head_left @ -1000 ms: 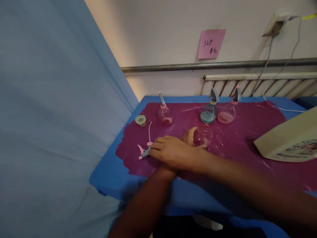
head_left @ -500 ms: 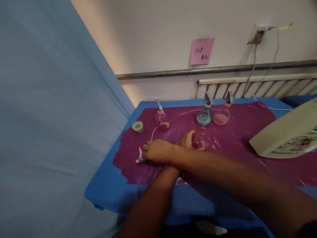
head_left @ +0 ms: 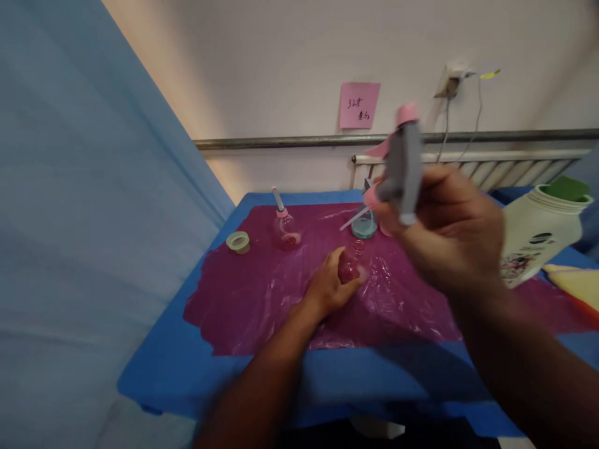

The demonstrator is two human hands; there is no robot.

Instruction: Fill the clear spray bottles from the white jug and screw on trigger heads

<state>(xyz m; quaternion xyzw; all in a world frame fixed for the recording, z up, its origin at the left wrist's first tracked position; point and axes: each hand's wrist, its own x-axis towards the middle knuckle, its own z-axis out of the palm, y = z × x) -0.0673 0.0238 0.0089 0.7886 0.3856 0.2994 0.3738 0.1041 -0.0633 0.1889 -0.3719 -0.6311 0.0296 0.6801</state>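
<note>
My right hand (head_left: 447, 234) is raised close to the camera, fingers closed round a grey and pink spray head (head_left: 401, 168) whose thin white dip tube (head_left: 353, 219) hangs out to the left. My left hand (head_left: 327, 287) rests on the purple plastic sheet (head_left: 262, 299), wrapped round a small clear round bottle (head_left: 350, 265) with an open neck and a little pink liquid inside. The two hands are well apart, the right one higher.
A small bottle with pink liquid and a spray head (head_left: 285, 227) and a green ring cap (head_left: 238, 241) stand at the left back. A bottle with teal liquid (head_left: 363, 226) is partly hidden behind the spray head. A white jug (head_left: 538, 234) stands right. Blue curtain (head_left: 84, 218) hangs left.
My right hand took the spray head off the sheet at the left and lifted it up to the right, near the camera. My left hand stayed on the open bottle. The view shifted.
</note>
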